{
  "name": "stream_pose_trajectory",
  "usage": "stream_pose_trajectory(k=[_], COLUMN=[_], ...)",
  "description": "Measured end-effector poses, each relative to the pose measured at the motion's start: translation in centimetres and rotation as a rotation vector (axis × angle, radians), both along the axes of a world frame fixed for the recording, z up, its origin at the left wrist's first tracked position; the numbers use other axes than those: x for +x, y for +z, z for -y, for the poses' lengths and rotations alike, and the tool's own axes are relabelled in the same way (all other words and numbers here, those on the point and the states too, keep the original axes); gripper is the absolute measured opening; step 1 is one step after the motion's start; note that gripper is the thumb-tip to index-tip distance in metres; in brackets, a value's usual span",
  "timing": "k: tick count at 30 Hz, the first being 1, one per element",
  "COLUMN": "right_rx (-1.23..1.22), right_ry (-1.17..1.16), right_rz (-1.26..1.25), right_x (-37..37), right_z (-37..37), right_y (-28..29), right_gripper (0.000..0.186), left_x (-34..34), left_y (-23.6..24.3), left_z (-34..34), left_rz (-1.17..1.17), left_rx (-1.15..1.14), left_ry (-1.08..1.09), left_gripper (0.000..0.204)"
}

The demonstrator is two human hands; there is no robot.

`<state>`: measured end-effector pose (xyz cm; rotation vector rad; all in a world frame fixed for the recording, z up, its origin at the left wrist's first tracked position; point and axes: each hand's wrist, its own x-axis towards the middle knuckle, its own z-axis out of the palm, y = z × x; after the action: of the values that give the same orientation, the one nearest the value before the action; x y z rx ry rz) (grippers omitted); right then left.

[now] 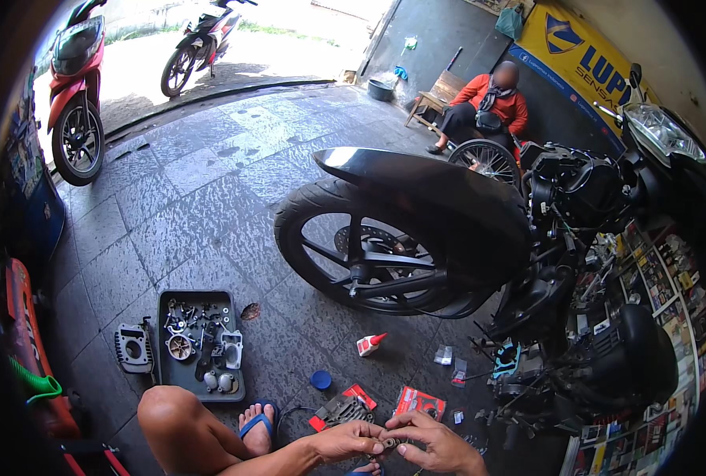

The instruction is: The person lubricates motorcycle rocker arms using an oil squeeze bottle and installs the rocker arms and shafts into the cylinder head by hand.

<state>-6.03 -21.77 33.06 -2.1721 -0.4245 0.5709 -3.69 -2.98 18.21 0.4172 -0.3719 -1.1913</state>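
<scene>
Low in the head view, my left hand (348, 441) and my right hand (435, 444) meet, with their fingers closed around a small greyish metal part (390, 443). Its exact kind is too small to tell, and fingers cover some of it. Just beyond my left hand, a flat grey metal engine part (345, 409) lies over red packaging. A red-and-white package (419, 402) rests on the floor beyond my right hand. Farther off are a blue round cap (320, 379) and a small white bottle (366, 347) with a red tip.
A dark tray (180, 386) of engine parts lies to the left, beside a finned cylinder block (134, 349). A partly dismantled motorcycle (416, 238) fills the right. Someone in a red top (477, 94) sits at the back. Two scooters, one red (78, 103), stand far left.
</scene>
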Motion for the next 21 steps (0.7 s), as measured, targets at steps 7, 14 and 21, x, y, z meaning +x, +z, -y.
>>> stream_pose_trajectory(k=[7, 14, 21], right_rx=[0.026, 0.052, 0.075], right_ry=[-0.009, -0.039, 0.021], right_rz=[0.016, 0.045, 0.048], right_x=[0.1, -0.1, -0.1], right_z=[0.7, -0.9, -0.4], right_y=[-0.5, 0.8, 0.1], right_gripper=[0.031, 0.031, 0.026], left_x=[0.2, -0.4, -0.3], left_y=[-0.7, -0.3, -0.2], left_z=[0.3, 0.2, 0.2], left_rz=[0.011, 0.001, 0.007], left_rx=[-0.057, -0.021, -0.038], left_ry=[-0.019, 0.005, -0.015], left_gripper=[0.029, 0.029, 0.028])
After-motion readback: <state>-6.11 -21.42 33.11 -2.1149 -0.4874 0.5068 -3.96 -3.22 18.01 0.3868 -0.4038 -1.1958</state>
